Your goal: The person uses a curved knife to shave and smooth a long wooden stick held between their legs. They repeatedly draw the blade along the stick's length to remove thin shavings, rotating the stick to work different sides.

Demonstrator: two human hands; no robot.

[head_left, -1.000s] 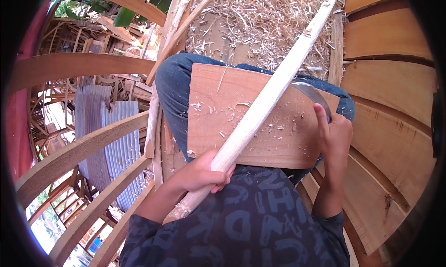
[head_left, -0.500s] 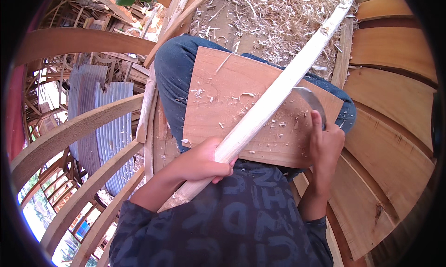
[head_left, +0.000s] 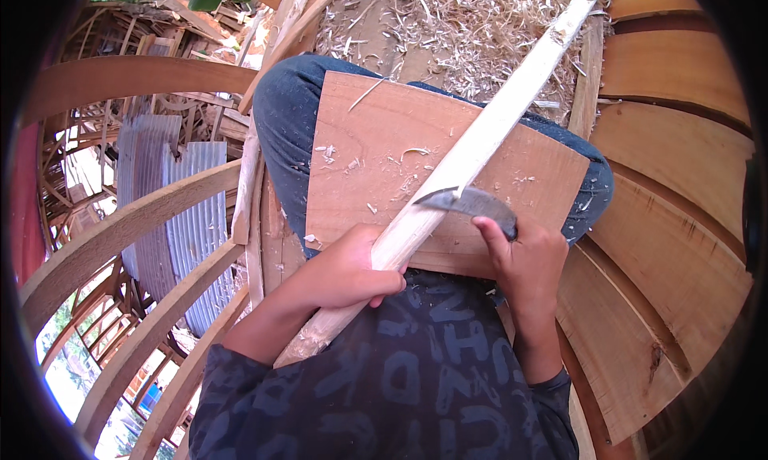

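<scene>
A long, pale, peeled wooden pole runs slantwise from beside my body up to the far right. My left hand is wrapped round its lower part, with the rough butt end sticking out behind. In my right hand is a curved knife, the handle hidden in the fist and the thumb lying along the blade's base. The blade lies across the pole just beyond my left hand, and a small curl of wood stands at its edge. Beneath the pole a flat wooden board, dotted with chips, rests on my lap.
A heap of wood shavings covers the floor ahead, beyond my knees. Curved wooden planks rise at the right. Bent wooden ribs stand at the left, with corrugated metal sheets and scrap timber past them.
My right hand has drawn the knife toward me and leftward, from the pole's right side onto the wood near my left hand. My left hand keeps its grip on the pole.
</scene>
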